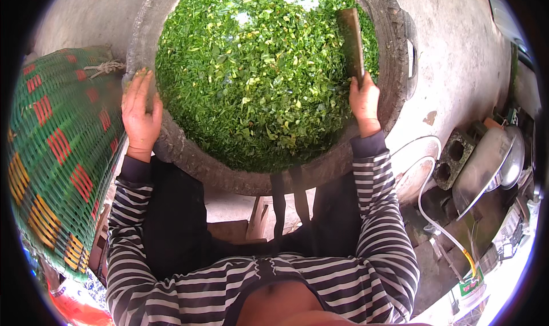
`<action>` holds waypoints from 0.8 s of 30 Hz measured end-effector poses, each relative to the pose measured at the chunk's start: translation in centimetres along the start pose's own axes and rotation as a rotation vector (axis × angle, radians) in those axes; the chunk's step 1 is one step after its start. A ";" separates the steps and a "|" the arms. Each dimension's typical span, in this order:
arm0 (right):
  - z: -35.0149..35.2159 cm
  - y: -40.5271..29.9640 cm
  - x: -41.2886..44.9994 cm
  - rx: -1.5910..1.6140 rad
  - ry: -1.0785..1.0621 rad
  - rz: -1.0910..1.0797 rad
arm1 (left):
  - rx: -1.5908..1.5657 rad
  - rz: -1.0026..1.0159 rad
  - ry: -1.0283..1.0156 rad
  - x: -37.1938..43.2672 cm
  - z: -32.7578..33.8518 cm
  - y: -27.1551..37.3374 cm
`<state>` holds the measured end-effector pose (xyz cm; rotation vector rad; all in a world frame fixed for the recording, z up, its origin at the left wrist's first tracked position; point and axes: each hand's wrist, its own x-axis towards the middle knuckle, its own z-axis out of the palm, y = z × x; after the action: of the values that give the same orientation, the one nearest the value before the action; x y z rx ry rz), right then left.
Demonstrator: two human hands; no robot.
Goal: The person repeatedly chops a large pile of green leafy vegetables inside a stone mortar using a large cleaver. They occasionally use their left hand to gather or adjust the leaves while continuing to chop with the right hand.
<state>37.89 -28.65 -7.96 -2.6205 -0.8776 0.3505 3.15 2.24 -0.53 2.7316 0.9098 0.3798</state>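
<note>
Chopped green leaves point(257, 81) fill a large round tub before me, its thick grey rim point(188, 152) smeared and worn. My right hand point(365, 101) grips the handle of a cleaver at the tub's right side. The broad, dark cleaver blade point(351, 41) points away from me over the leaves, its lower edge partly hidden by them. On the left, my left hand point(140, 107) lies flat on the rim with its thumb apart and nothing in it. Bits of green cling to its fingertips.
A tall woven basket point(64, 133) of green, red and yellow strips stands close on my left. To the right, a white hose point(424, 193) curls across the floor near a hollow concrete block point(453, 154) and a metal basin point(482, 171). A loop handle point(411, 56) juts from the tub.
</note>
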 end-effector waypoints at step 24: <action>-2.7 -9.0 -3.7 0.096 -0.038 -0.508 | 0.053 0.013 -0.035 0.3 0.0 0.2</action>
<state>31.22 -24.91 -1.42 -2.2068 -1.4496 0.2935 3.49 2.24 -0.37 2.7843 0.9058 0.3143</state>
